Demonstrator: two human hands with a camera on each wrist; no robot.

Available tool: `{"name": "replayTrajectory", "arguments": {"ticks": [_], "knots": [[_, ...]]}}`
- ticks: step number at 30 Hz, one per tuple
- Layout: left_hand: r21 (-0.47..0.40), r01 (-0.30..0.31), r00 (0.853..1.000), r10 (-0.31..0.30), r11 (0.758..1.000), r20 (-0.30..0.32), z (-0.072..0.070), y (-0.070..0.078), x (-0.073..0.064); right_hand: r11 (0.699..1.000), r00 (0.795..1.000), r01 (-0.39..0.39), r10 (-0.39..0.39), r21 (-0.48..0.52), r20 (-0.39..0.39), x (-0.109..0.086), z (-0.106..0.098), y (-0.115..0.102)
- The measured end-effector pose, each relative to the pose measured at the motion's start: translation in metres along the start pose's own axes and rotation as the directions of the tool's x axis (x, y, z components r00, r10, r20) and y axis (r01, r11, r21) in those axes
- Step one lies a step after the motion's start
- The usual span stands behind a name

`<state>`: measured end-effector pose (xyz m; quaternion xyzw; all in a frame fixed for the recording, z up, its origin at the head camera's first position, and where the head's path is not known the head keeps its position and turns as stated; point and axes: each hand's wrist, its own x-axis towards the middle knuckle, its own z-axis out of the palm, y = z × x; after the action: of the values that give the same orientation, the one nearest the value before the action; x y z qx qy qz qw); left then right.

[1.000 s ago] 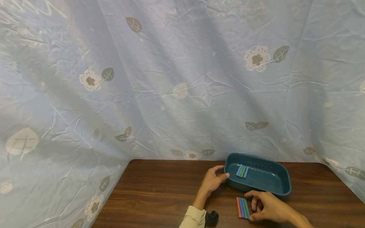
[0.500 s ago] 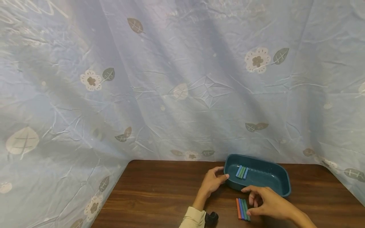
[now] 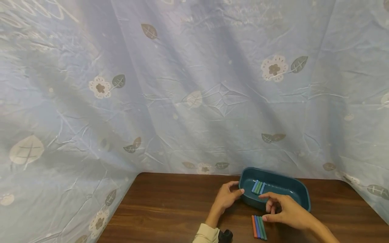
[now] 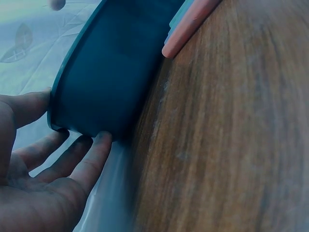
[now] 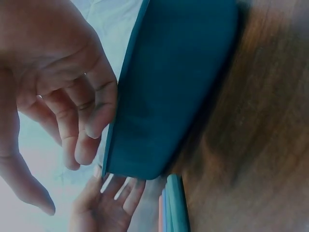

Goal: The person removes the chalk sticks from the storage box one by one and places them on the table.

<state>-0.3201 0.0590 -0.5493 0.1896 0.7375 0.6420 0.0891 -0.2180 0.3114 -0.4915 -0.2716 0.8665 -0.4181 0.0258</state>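
A dark teal basin (image 3: 275,182) stands at the back of the table, with several blue and green sticks (image 3: 258,186) side by side inside its left end. My left hand (image 3: 226,197) holds that end, thumb at the rim and fingers against the outer wall. In front of the basin, a row of sticks (image 3: 259,227), orange, blue and green, lies on the wood. My right hand (image 3: 285,209) hovers over the near wall, just above and right of this row. Its thumb and forefinger are apart, the other fingers loosely bent, and no stick shows between them.
The brown wooden table (image 3: 170,202) reaches back to a pale patterned curtain (image 3: 194,84), which also hangs along both sides. A small black object (image 3: 225,235) sits by the left sleeve (image 3: 207,233).
My right hand has lifted from the right end of the stick row toward the basin's near rim, fingers still apart. The left hand keeps its place on the basin; the whole view has shifted slightly.
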Motion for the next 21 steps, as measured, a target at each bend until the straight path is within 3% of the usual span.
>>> {"name": "replayTrajectory", "arguments": {"ticks": [10, 21], "knots": [[-0.042, 0.002, 1.0, -0.002, 0.999, 0.009, 0.001, 0.001, 0.001, 0.995, 0.991, -0.057, 0.047, -0.086, -0.124, 0.016, -0.017, 0.012], [-0.092, 0.008, 1.0, -0.007, 0.996, 0.015, 0.002, 0.002, 0.001, 0.982, 0.969, -0.186, 0.176, -0.044, -0.171, 0.03, -0.028, 0.035]]}}
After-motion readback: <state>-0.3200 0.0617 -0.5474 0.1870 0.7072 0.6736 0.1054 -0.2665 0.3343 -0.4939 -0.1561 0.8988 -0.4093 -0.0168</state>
